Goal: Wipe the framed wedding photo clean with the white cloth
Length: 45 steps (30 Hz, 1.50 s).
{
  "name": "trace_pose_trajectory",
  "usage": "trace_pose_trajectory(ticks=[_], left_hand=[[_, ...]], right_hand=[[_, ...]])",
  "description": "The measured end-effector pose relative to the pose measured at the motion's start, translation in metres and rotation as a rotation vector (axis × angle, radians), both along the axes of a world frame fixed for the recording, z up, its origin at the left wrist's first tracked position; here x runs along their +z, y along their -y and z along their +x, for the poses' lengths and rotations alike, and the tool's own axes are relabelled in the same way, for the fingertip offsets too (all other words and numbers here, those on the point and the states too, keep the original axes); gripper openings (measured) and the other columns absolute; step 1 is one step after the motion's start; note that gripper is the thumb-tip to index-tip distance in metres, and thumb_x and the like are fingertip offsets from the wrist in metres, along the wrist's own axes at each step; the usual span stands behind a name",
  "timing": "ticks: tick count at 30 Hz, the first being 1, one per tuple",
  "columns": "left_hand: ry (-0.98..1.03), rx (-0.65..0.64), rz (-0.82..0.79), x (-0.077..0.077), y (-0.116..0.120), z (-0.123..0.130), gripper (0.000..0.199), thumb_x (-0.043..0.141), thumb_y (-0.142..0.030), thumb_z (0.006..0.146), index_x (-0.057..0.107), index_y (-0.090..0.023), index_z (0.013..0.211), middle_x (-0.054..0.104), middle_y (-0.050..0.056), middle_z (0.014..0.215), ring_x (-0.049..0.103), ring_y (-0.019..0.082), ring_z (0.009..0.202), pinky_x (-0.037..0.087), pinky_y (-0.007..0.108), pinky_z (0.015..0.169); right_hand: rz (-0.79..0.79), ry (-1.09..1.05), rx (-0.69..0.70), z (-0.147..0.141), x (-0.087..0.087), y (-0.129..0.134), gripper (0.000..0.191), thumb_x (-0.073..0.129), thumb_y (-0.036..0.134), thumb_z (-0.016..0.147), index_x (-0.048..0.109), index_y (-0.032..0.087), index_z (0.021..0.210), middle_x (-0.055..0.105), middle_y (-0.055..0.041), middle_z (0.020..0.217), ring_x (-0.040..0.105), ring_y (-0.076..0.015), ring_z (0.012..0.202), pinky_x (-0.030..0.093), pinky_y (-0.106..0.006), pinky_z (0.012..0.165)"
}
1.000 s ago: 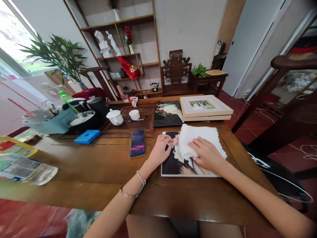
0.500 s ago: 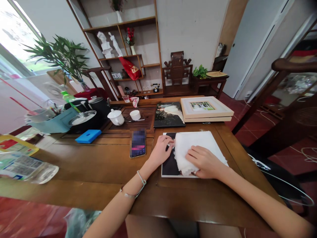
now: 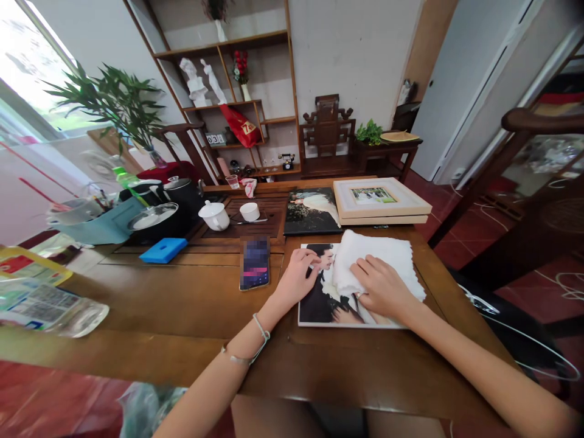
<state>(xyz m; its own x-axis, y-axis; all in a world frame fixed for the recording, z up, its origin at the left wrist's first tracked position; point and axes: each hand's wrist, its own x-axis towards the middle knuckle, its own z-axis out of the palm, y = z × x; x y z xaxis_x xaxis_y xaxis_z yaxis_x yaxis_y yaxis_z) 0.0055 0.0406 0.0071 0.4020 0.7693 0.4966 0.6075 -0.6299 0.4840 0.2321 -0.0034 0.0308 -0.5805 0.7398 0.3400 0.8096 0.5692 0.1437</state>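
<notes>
On the wooden table before me lies a large photo panel [image 3: 317, 301] with a light edge, printed with a person in dark clothes. My right hand [image 3: 376, 283] presses a white cloth [image 3: 383, 249] onto the panel, with its fingers curled into the fabric. The cloth hides the panel's upper right part. At the panel's upper left, my left hand [image 3: 301, 274] rests with its fingers apart over the edge, holding nothing. To the left of that hand lies a phone [image 3: 254, 264] with its screen lit.
Behind the panel are a dark photo board [image 3: 305, 213] and stacked pale frames [image 3: 383, 210]. A lidded white cup [image 3: 213, 216] and a small white bowl [image 3: 249, 212] stand on the tea tray [image 3: 269, 228]. A blue box [image 3: 163, 250] and a clear bottle [image 3: 55, 307] are leftward.
My right hand has moved the cloth up and to the right across the panel, uncovering more of the printed picture. My left hand has stayed in place.
</notes>
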Motion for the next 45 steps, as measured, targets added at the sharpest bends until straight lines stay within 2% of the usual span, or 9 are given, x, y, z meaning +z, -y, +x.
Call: trace_pose_trajectory(ticks=[4,7,10,15,19,22,35,45], left_hand=[[0.006,0.001,-0.012,0.000,-0.001,0.000,0.013,0.054,-0.011,0.086,0.063,-0.018,0.091,0.059,0.009,0.103,0.053,0.024,0.106,0.047,0.045,0.096],[-0.005,-0.001,-0.017,0.002,-0.001,0.000,0.015,0.052,-0.009,0.085,0.063,-0.017,0.091,0.060,0.010,0.104,0.053,0.024,0.106,0.047,0.044,0.095],[-0.013,-0.003,-0.020,0.004,0.000,0.000,0.014,0.052,-0.009,0.086,0.063,-0.018,0.091,0.060,0.010,0.104,0.053,0.024,0.107,0.047,0.044,0.096],[-0.014,0.008,-0.020,0.003,0.001,0.001,0.012,0.055,-0.011,0.086,0.064,-0.017,0.092,0.060,0.009,0.103,0.053,0.024,0.107,0.047,0.044,0.096],[-0.026,0.004,-0.001,0.002,0.000,0.000,0.012,0.055,-0.012,0.087,0.063,-0.016,0.094,0.060,0.010,0.104,0.052,0.023,0.106,0.045,0.042,0.097],[-0.024,-0.001,-0.006,0.001,0.000,-0.001,0.012,0.054,-0.012,0.088,0.063,-0.016,0.094,0.059,0.009,0.104,0.052,0.023,0.105,0.045,0.042,0.097],[-0.011,-0.012,-0.006,0.002,0.001,0.000,0.013,0.053,-0.013,0.087,0.064,-0.018,0.094,0.060,0.009,0.102,0.052,0.023,0.104,0.046,0.044,0.095],[-0.015,-0.012,-0.021,0.002,0.000,0.000,0.013,0.053,-0.012,0.087,0.064,-0.017,0.091,0.060,0.010,0.103,0.052,0.024,0.107,0.047,0.044,0.096]], right_hand=[[-0.045,0.033,0.245,-0.005,0.002,0.009,0.015,0.054,0.017,0.068,0.055,0.018,0.083,0.057,-0.0088,0.084,0.045,-0.0248,0.081,0.035,-0.036,0.071],[-0.068,0.018,0.331,-0.006,0.001,0.012,0.017,0.056,0.022,0.070,0.056,0.017,0.086,0.058,-0.0097,0.087,0.045,-0.0253,0.082,0.036,-0.036,0.072],[-0.071,-0.035,0.281,-0.005,0.000,0.010,0.018,0.054,0.019,0.070,0.057,0.017,0.088,0.058,-0.0099,0.088,0.045,-0.0258,0.084,0.037,-0.036,0.072],[-0.075,-0.083,0.100,-0.003,0.000,0.005,0.031,0.050,0.008,0.066,0.059,0.014,0.095,0.058,-0.0108,0.091,0.046,-0.0265,0.088,0.037,-0.036,0.074],[-0.054,-0.099,-0.022,-0.002,-0.001,0.004,0.029,0.050,0.008,0.070,0.059,0.014,0.096,0.059,-0.0122,0.094,0.046,-0.0279,0.091,0.038,-0.037,0.075],[-0.038,-0.096,-0.063,-0.002,-0.002,0.003,0.028,0.050,0.008,0.071,0.059,0.013,0.097,0.059,-0.0128,0.094,0.047,-0.0284,0.091,0.038,-0.037,0.074],[-0.017,-0.046,0.061,0.003,-0.004,-0.002,0.033,0.047,0.005,0.064,0.058,0.014,0.093,0.058,-0.0126,0.090,0.044,-0.0278,0.087,0.037,-0.038,0.074],[-0.093,-0.071,0.312,0.006,-0.001,-0.001,0.039,0.050,0.007,0.061,0.059,0.013,0.099,0.059,-0.0124,0.094,0.045,-0.0263,0.091,0.038,-0.037,0.076]])
